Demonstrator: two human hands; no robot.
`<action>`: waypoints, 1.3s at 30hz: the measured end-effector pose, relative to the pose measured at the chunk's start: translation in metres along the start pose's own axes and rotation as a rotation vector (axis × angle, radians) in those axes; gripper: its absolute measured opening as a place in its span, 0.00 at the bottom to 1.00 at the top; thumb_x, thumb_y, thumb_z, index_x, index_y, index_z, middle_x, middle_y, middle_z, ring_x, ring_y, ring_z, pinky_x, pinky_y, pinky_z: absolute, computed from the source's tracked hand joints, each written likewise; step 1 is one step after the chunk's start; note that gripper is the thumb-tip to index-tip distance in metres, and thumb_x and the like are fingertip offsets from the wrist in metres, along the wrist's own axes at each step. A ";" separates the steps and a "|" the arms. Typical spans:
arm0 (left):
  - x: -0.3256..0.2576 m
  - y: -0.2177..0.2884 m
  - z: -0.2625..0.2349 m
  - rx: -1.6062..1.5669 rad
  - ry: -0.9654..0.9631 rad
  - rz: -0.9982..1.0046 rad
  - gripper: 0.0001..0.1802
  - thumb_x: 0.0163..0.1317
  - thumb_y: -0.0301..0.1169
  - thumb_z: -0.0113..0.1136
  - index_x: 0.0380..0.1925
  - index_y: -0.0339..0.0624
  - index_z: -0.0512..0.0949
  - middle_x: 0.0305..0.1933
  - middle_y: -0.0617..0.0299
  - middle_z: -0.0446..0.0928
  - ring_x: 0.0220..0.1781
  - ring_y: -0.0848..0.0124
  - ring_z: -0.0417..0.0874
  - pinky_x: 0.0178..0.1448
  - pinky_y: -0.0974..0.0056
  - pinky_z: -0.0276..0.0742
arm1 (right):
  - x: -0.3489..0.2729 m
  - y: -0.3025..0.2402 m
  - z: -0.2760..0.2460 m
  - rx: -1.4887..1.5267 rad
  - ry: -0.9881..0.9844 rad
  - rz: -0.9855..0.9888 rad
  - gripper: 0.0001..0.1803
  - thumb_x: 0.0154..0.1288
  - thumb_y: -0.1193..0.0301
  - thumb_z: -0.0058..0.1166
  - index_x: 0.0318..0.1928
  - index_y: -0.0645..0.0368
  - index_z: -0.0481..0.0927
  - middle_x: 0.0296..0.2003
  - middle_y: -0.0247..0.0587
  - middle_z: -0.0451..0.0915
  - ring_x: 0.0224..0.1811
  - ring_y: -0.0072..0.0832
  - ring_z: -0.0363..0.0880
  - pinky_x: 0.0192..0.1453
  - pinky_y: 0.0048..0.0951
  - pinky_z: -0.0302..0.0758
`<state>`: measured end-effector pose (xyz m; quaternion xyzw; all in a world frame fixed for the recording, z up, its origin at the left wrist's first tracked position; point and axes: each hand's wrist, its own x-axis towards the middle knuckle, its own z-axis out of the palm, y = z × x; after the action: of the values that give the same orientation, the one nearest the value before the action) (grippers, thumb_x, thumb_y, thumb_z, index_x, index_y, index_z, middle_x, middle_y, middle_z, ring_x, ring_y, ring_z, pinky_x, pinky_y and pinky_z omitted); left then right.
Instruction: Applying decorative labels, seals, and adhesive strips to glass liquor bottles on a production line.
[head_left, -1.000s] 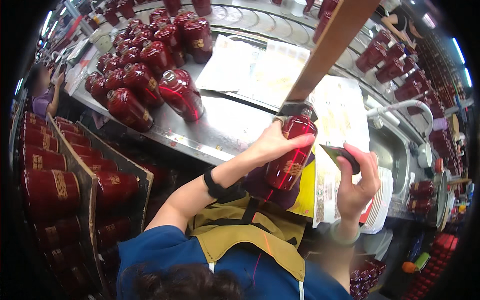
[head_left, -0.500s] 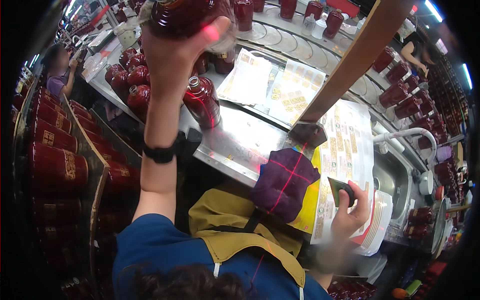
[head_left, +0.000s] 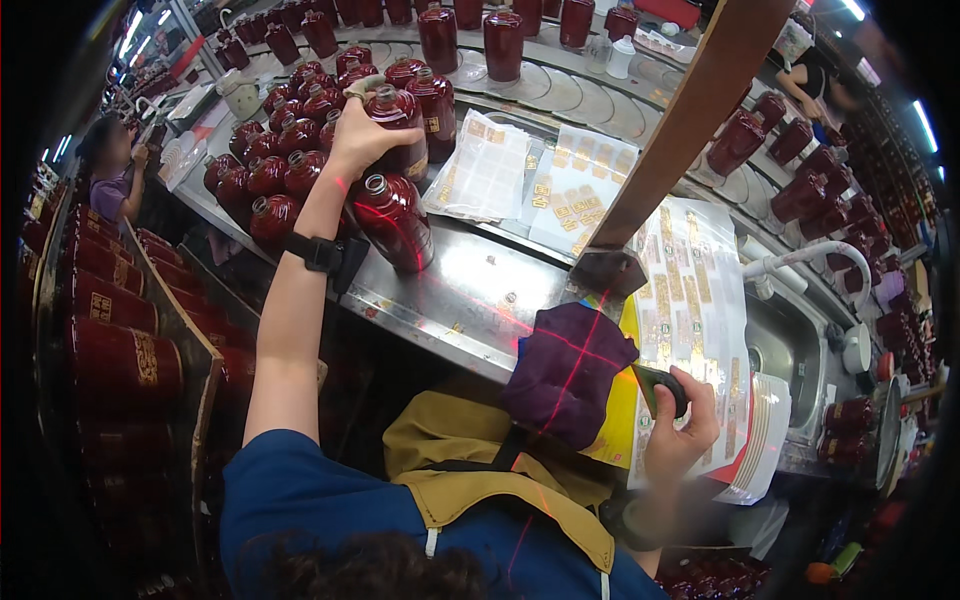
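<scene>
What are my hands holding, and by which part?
Your left hand grips a red bottle by its upper body, below the neck; your right hand holds a scraper by its black handle.

White curved faucet (head_left: 830,246) over steel sink (head_left: 776,345) — white cup (head_left: 857,350) near — 1 person in purple (head_left: 108,198), far left.

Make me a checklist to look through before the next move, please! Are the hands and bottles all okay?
1. Left hand around a red bottle: ok, thumb on its near side.
2. That bottle's base resting on the metal counter: cannot tell, the base is mostly hidden.
3. Front bottle standing on the counter: ok, just nearer the person.
4. Right hand holding the black-handled tool: ok.
5. Red light lines crossing on the purple cloth: ok.
6. Sheet of gold labels within the right hand's reach: ok, probably; it lies close by.
</scene>
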<state>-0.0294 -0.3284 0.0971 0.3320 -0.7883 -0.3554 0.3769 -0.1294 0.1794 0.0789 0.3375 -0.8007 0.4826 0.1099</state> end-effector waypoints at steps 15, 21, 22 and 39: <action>-0.047 0.009 -0.011 -0.611 0.084 0.124 0.39 0.72 0.44 0.63 0.71 0.27 0.63 0.72 0.44 0.70 0.71 0.61 0.74 0.76 0.62 0.67 | -0.006 0.003 0.006 0.043 0.007 0.071 0.11 0.61 0.83 0.65 0.44 0.65 0.83 0.34 0.44 0.82 0.36 0.34 0.81 0.45 0.30 0.75; -0.157 -0.025 0.043 -0.187 0.405 0.282 0.58 0.46 0.32 0.86 0.74 0.31 0.59 0.73 0.49 0.65 0.75 0.62 0.66 0.76 0.56 0.67 | -0.014 -0.002 0.010 0.283 -0.100 0.252 0.09 0.71 0.81 0.54 0.49 0.65 0.80 0.40 0.42 0.80 0.43 0.29 0.79 0.51 0.29 0.74; -0.159 -0.026 0.048 -0.147 0.426 0.251 0.54 0.45 0.29 0.85 0.71 0.31 0.62 0.68 0.50 0.70 0.70 0.63 0.72 0.69 0.57 0.74 | -0.015 -0.004 0.008 0.313 -0.154 0.251 0.09 0.72 0.81 0.51 0.49 0.65 0.80 0.41 0.42 0.79 0.44 0.29 0.78 0.52 0.29 0.73; -0.250 0.124 0.164 -0.937 -0.674 -0.649 0.31 0.71 0.49 0.64 0.58 0.33 0.70 0.47 0.55 0.81 0.43 0.73 0.85 0.47 0.67 0.84 | -0.040 -0.009 0.038 0.177 -0.370 0.171 0.67 0.46 0.66 0.81 0.80 0.63 0.47 0.63 0.60 0.70 0.67 0.53 0.72 0.68 0.43 0.73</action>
<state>-0.0730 -0.0148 0.0319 0.2241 -0.4852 -0.8406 0.0880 -0.0881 0.1617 0.0459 0.3596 -0.7874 0.4883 -0.1104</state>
